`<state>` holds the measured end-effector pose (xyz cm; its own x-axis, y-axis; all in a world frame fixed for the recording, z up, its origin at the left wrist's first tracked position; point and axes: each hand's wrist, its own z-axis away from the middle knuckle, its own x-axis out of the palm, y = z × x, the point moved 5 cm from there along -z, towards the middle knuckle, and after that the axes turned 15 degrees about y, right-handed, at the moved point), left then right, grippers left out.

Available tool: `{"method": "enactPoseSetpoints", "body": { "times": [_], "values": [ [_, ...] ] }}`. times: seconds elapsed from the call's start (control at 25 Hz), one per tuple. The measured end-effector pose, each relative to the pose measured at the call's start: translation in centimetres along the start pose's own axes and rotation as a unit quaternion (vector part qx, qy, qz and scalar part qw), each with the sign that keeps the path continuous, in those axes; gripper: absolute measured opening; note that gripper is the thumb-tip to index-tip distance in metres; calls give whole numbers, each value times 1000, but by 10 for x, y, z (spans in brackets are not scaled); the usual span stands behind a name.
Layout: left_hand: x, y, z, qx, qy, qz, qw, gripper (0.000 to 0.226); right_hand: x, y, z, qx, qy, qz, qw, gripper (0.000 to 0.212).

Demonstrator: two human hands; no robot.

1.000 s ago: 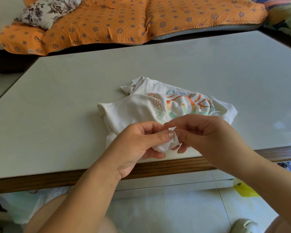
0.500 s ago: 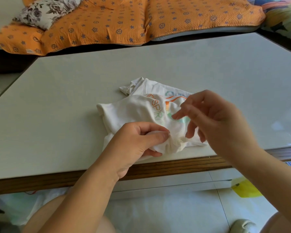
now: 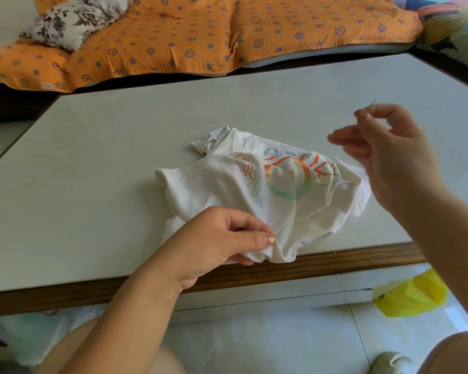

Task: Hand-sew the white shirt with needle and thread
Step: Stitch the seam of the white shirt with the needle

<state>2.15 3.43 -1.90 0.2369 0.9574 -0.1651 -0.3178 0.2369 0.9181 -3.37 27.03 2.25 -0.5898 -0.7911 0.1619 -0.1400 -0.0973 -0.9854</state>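
White shirt [image 3: 227,190]: lay bunched up on the pale surface [image 3: 92,171], close to the wooden front edge and easy to reach. Left grip [image 3: 216,244]: pinched a fold of the cloth at the near edge, thumb on top, most likely to hold the sewing spot in place against the pull. Right grip [image 3: 389,157]: hung up high and off to the right, well apart from the shirt, pinching the needle [image 3: 372,103] between thumb and first finger, with the thin tip poking up past them. Held that high probably to draw the stitch tight. Thread [image 3: 287,219]: ran from the pinched fold by the left thumb up across the orange and green print, then curved away toward the raised side. Looked a bit loose and loopy, so probably needed more pulling. Counted: one shirt, one needle, one thread, two grips, both busy. Behind the surface: one orange blanket [image 3: 227,36] and one flowered pillow [image 3: 70,20]. Down on the floor at the right: one yellow bag [image 3: 411,295].
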Motion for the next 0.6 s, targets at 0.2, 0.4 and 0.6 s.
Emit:
{"method": "enactPoseSetpoints", "body": {
  "times": [0.2,0.4,0.6],
  "values": [
    [-5,1,-2,-2,-1,-6,1000,20,-15,-9,-13,-169,69,145,972,11],
    [-8,0,-3,3,3,-2,1000,20,-5,-7,-2,-199,28,232,952,6],
    [-8,6,-4,22,57,71,996,9,14,-9,58,-127,-127,282,943,15]
  ]
}}
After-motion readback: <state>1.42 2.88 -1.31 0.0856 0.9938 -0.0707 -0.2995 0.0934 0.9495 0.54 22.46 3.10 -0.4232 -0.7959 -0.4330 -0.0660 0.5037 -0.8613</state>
